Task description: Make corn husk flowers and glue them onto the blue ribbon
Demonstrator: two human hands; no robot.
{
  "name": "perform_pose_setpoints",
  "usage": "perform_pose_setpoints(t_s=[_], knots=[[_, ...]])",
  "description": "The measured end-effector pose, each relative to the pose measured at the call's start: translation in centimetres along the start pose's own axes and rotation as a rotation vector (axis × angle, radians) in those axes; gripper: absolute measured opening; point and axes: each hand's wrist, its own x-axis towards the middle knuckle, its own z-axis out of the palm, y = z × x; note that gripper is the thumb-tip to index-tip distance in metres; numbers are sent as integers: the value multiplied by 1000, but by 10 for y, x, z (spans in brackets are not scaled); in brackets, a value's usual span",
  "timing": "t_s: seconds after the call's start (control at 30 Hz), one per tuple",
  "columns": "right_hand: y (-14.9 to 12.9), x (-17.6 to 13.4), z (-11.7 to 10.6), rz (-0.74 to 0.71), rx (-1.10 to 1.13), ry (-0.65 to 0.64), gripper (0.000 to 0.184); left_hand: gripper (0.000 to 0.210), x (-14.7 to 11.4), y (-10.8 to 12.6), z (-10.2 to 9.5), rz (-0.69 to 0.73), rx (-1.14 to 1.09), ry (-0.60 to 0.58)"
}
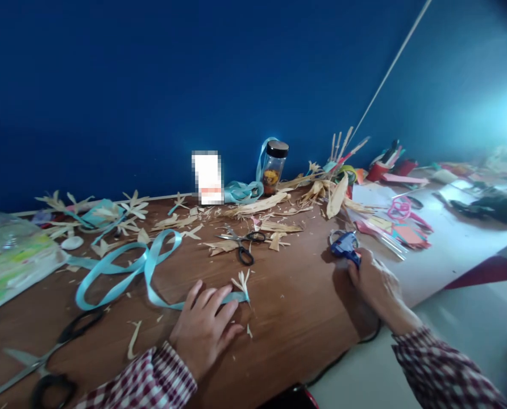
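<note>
My left hand (208,326) lies flat on the brown table, fingers spread over the end of a light blue ribbon (151,284). Just past its fingertips, a small flower of pale dried husk strips (242,281) stands at the ribbon's end. On the right, my right hand (375,284) is closed around a blue glue gun (345,247), held at the table's right side with a black cord (370,335) trailing below. Small black-handled scissors (242,244) rest on the table between and beyond both hands.
Larger scissors (44,358) lie at the front left, near a plastic packet (15,255). Husk scraps (262,204), finished husk flowers (129,207) and a black-lidded jar (274,167) line the blue wall (151,85). Craft supplies (411,233) cover white paper at right.
</note>
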Motion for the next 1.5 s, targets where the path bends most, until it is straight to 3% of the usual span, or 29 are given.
perform_pose_setpoints(t_s=[0.13,0.3,0.37,0.47,0.57,0.67,0.83,1.03,1.1,1.23,1.37,1.5], knots=[[6,0,-16,-102,-39,-43,40,25,0,0,-2,15,1,0],[-8,-9,-39,-158,131,85,37,22,2,1,-5,12,-14,-14],[-36,-15,-42,-290,385,-1,28,23,3,2,-7,11,-22,-19],[-96,-22,-38,-559,599,-277,21,21,1,2,-7,6,-44,-10],[-149,-22,-33,-620,678,-373,22,17,-2,-1,-6,-16,-93,22],[-177,-16,-32,-625,746,-426,25,15,-2,-4,-6,-20,-141,43],[-185,-8,-34,-726,839,-573,10,12,0,-5,-6,-35,-191,24],[-187,4,-35,-745,1057,-580,8,25,5,-10,-15,-154,-288,85],[-190,10,-39,-759,1118,-617,9,30,11,-14,-24,-157,-315,51],[-196,18,-46,-780,1181,-644,10,18,25,-18,-38,-229,-396,-103],[-200,14,-40,-715,1272,-649,8,16,32,-15,-42,-428,-514,-189],[-198,8,-27,-537,1604,-870,32,18,36,-12,-43,-508,-612,-157]])
